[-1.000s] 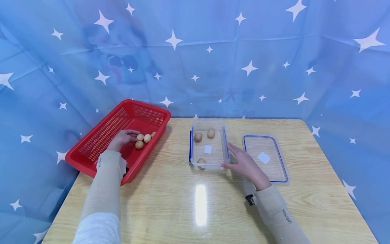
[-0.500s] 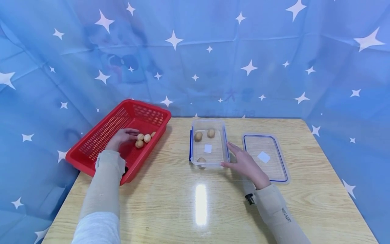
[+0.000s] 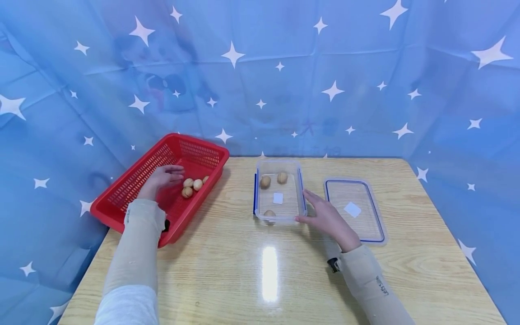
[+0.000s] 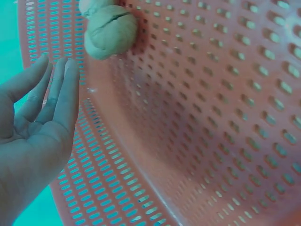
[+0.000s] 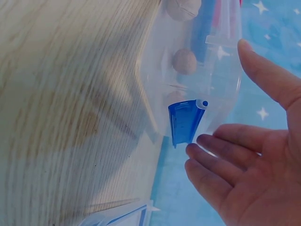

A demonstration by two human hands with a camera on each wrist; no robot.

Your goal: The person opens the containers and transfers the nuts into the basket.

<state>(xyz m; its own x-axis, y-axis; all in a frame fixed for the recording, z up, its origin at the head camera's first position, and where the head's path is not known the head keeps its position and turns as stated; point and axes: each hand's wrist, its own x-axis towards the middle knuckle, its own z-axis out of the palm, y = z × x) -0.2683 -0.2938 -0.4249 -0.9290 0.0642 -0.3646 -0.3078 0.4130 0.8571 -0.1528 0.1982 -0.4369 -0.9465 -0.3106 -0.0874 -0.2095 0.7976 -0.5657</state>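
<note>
My left hand (image 3: 162,178) is inside the red basket (image 3: 211,146), just left of several walnuts (image 3: 187,192). In the left wrist view its fingers are straight and apart from the nearest walnut (image 4: 112,33), with nothing in them. A clear plastic box (image 3: 289,205) stands mid-table with 3 walnuts (image 3: 265,182) in it. My right hand (image 3: 327,216) is at the box's right side, thumb and fingers spread. In the right wrist view the thumb reaches the rim, and the other fingers lie close to a blue side latch (image 5: 185,120); whether they touch it I cannot tell.
A clear lid (image 3: 367,225) with a blue seal lies flat to the right of the box, beside my right hand. The wooden table (image 3: 219,266) ends at a blue star-patterned curtain (image 3: 260,81) behind the basket and box.
My left hand has drawn slightly up and left, away from the walnuts, and its fingers have straightened. The right hand and the box stay where they were.
</note>
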